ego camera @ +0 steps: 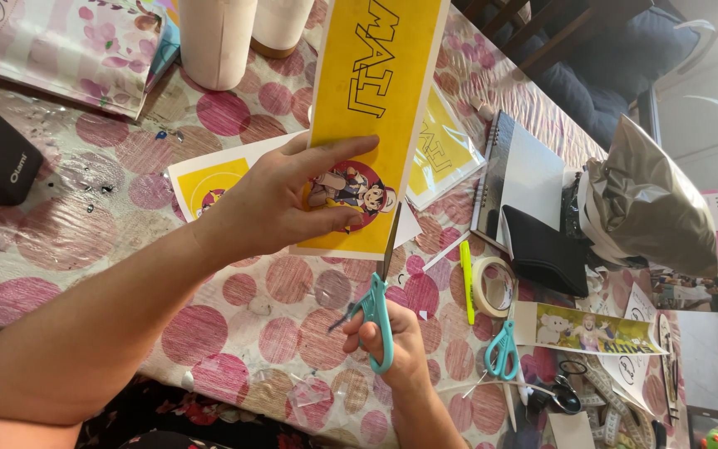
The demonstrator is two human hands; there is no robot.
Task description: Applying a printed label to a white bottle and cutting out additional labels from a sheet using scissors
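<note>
While the left hand [272,204] reached across the counter [85,249], its grip pinching the yellow paper strip [376,91] held above it, the right hand [392,341] clenched teal scissors [376,312] cutting the strip's lower edge.

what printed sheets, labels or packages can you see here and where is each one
Long yellow printed strip with a round cartoon picture: held up by the left hand, teal-handled scissors in the right hand at its lower edge.
Second yellow printed sheet: flat on the dotted tablecloth, behind the left hand.
Crumpled silver bag: right.
</note>
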